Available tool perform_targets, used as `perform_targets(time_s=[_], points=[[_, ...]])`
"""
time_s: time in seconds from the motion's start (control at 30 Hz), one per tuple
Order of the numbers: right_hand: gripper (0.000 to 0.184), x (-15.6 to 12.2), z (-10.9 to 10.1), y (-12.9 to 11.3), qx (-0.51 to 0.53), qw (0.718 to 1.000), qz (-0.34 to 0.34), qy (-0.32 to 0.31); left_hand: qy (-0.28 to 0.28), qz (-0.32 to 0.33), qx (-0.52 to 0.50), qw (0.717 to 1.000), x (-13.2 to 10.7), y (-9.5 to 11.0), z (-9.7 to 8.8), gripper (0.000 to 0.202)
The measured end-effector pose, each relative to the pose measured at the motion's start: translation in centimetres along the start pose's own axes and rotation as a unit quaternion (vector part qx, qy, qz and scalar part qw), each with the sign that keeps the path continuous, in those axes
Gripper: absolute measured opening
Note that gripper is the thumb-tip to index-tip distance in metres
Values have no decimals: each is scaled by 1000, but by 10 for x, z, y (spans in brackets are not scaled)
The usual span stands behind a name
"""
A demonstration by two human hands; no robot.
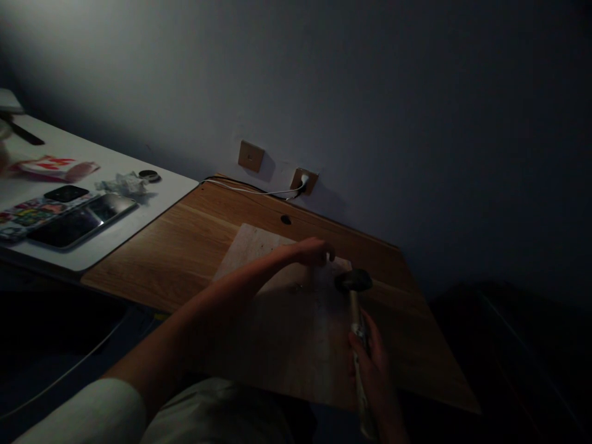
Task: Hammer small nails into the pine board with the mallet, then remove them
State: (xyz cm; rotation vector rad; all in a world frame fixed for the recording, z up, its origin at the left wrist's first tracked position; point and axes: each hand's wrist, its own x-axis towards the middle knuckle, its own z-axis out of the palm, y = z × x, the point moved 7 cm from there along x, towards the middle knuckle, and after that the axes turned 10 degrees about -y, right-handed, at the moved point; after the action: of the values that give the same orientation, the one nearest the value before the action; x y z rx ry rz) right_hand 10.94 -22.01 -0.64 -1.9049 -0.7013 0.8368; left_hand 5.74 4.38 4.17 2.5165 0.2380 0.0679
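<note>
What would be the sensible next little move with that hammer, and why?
Probably a short, gentle tap beside the left hand. The right hand grips the hammer low on its handle, its head close to the left fingertips bunched at the far edge of the wooden board. What they pinch is too small to tell, so tap lightly, sparing fingers.

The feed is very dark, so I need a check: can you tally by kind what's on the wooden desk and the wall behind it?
Hammer: 1, gripped in the right hand
Wooden board: 1, with the left hand at its far edge
Wall plates: 2
White cable: 1, plugged into the right plate
Total: 5
</note>
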Motion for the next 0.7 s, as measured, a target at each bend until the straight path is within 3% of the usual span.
perform_targets(time_s=[0.13,0.5,0.7], points=[[95,0,1,2,1,1000,11,-6,50,12,-40,998,-1,-15,4,21],[80,2,-3,3,5,1000,-18,18,42,10,-72,996,0,-30,15,19],[91,5,-2,-11,6,1000,-22,5,34,7,-68,997,2,-31,20,20]])
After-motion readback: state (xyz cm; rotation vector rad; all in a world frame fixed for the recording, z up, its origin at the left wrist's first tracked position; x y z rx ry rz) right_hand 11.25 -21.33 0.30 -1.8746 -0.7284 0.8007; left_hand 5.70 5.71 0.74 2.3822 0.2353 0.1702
